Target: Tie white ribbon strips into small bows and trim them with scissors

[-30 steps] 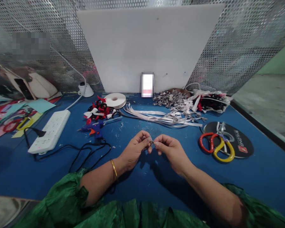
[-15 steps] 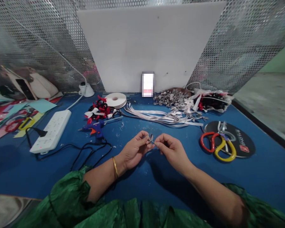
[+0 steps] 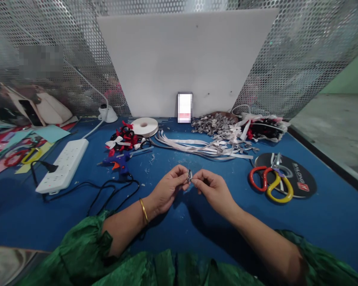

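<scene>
ribbon piece (image 3: 190,175), small and silvery grey, sits between the left hand (image 3: 168,188) and the right hand (image 3: 216,188), over the blue table (image 3: 181,234). the left pinches it between thumb and forefinger; the right pinches at its near right edge, thumb against forefinger, the other fingers curled in. to handle it well, i would judge, one hand should act as the steady clamp while the other makes only slight, even tugs, since so little a piece probably creases or slips easily. wrists low and fingertips close together would help, and a light grip should spare its shape.

the fingertips cover much of the piece, so whether it is tied, folded or only bunched, i cannot tell. the scissors (image 3: 276,182) lie over a dark disc (image 3: 307,176), hiding part of its face. the phone (image 3: 184,107) has a blurred-out screen. the grey heap (image 3: 214,125) is too tangled to count, and both green sleeves (image 3: 77,246) run off the lower edge.
</scene>
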Tool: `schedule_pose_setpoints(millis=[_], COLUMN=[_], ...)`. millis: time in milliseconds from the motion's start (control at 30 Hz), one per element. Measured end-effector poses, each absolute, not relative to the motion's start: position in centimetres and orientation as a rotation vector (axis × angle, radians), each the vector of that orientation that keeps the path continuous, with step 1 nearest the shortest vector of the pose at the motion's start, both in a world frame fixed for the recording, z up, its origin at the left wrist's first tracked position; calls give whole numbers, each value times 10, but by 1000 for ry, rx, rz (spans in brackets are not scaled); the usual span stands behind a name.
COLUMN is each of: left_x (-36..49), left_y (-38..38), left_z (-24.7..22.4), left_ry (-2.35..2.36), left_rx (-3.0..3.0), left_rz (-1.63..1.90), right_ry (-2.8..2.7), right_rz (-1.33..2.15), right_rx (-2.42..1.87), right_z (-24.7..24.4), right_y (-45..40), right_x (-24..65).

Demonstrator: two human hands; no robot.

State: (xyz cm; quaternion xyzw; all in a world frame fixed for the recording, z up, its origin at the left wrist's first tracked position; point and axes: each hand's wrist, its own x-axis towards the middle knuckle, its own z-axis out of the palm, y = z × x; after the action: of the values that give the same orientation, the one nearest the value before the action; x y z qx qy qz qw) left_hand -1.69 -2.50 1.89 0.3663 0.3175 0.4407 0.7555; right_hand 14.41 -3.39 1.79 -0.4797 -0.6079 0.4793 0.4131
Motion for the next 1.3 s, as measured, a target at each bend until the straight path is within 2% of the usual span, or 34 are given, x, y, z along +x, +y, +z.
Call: schedule_pose_setpoints(millis=[367, 600, 833, 1067, 1300], left_x=[-17, -17, -18, -23, -27], left_y=[-26, -26, -23, -24, -30], left_z=[21, 20, 22, 23, 20], left_ry=[714, 753, 930, 990, 1179], left_rx=[643, 677, 981, 1351, 2245], left_rz=[994, 1011, 1001, 977, 922], right_ry=[-1667, -1605, -1484, -1208, -1272], right_rz=[1084, 1176, 1219, 1505, 1585], right_rx=[-1208, -1178, -1185, -1155, -1173], right_z=[15, 12, 20, 17, 18], right_y=[-37, -38, -36, -31, -33], right_x=[145, 142, 141, 141, 138])
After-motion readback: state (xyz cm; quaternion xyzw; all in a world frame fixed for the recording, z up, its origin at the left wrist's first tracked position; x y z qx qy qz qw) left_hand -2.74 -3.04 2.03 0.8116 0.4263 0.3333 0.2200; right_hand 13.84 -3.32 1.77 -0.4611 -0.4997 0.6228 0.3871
